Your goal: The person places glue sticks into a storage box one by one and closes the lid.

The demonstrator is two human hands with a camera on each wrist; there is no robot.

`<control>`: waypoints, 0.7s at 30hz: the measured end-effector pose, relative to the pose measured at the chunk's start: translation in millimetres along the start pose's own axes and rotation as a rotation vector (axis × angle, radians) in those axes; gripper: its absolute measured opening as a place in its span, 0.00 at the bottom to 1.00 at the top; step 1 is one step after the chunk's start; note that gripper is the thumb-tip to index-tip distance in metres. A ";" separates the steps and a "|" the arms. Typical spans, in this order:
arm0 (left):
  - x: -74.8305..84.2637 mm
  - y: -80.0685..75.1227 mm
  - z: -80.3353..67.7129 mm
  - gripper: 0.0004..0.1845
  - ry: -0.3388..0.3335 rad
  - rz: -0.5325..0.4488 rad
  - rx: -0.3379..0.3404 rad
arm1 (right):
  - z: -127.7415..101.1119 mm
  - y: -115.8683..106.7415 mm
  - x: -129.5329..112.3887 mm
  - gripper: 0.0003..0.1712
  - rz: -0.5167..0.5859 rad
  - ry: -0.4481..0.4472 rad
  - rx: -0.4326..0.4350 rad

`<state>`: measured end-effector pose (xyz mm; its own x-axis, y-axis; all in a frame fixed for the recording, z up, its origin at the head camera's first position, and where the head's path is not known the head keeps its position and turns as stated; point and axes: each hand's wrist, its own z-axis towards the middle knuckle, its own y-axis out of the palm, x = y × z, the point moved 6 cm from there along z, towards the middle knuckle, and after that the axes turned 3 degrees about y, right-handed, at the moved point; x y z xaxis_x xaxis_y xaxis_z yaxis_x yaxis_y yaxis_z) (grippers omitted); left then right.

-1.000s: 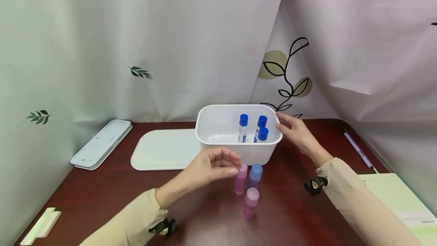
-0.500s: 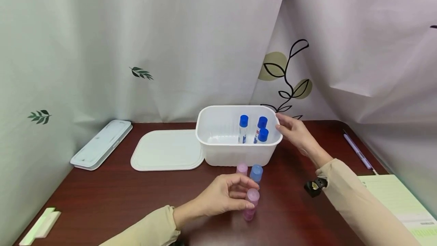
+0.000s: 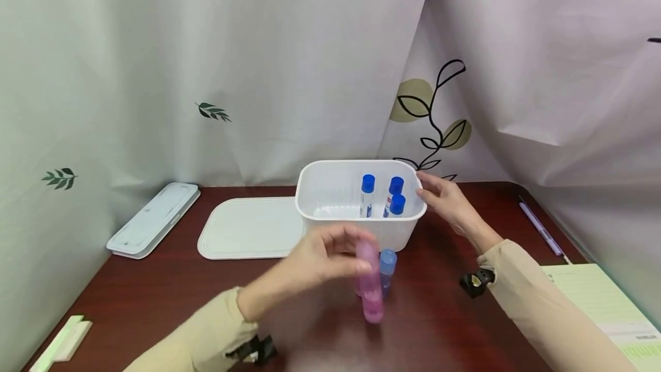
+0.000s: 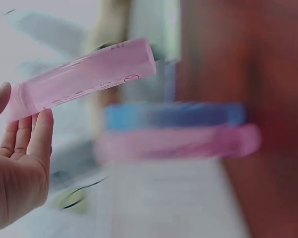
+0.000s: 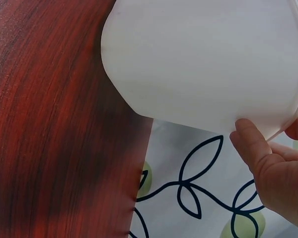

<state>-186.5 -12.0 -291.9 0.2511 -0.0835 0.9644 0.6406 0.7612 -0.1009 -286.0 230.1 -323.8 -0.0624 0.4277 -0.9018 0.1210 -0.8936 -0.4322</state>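
My left hand (image 3: pixel 322 254) pinches a pink translucent glue stick (image 3: pixel 369 289) near its upper end and holds it above the table. In the left wrist view, thumb and fingers hold one end of this printed pink glue stick (image 4: pixel 89 74). Behind it stand a blue glue stick (image 3: pixel 387 263) and a second pink glue stick (image 4: pixel 188 144), mostly hidden in the head view. My right hand (image 3: pixel 449 200) grips the right-end rim of a white plastic bin (image 3: pixel 335 234), with fingers against its outer wall in the right wrist view. Inside the bin, 3 clear glue sticks (image 3: pixel 367 197) with blue caps stand upright.
A white lid (image 3: pixel 253 228) lies left of the bin. Farther left is a pale flat case (image 3: pixel 155 217), with light green sticks (image 3: pixel 62 343) near the front. On the right are a purple pen (image 3: pixel 540 225) and a green notepad (image 3: pixel 604 297). A white curtain (image 3: pixel 289 73) hangs behind.
My left hand moved from the rear glue sticks to the front pink one, took hold of it and lifted it up and back toward the bin. My right hand stayed on the bin.
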 end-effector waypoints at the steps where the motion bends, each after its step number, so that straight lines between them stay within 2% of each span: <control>1: 11.0 -9.4 4.7 0.20 0.015 0.011 0.041 | 0.0 -0.8 -0.8 0.32 -0.005 -0.001 0.003; 5: 48.2 -44.5 29.3 0.20 0.095 -0.021 0.194 | -0.5 -3.3 -3.2 0.32 -0.025 -0.003 0.010; 7: 57.1 -58.1 44.3 0.19 0.128 -0.042 0.242 | -1.0 -4.0 -3.0 0.32 -0.029 0.002 0.009; 9: 56.5 -67.1 59.8 0.19 0.135 -0.030 0.274 | -1.5 -3.9 -2.3 0.32 -0.026 0.004 0.006; 11: 46.5 -71.0 74.3 0.19 0.119 0.016 0.294 | -1.9 -3.7 -1.2 0.32 -0.026 0.003 0.007; 14: 20.6 -68.8 92.5 0.19 0.071 0.102 0.286 | -1.7 -3.4 0.0 0.32 -0.026 -0.004 0.015; 18: -18.6 -60.2 107.9 0.18 -0.027 0.195 0.212 | -1.6 -1.5 0.0 0.32 -0.035 -0.007 0.019; 21: -40.5 -56.3 113.8 0.18 -0.098 0.269 0.152 | -1.5 0.3 -1.2 0.32 -0.038 -0.006 0.015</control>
<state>-315.4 21.6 -297.5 0.3205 0.1905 0.9279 0.4431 0.8356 -0.3246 -284.4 229.5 -322.8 -0.0726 0.4602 -0.8849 0.1038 -0.8789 -0.4656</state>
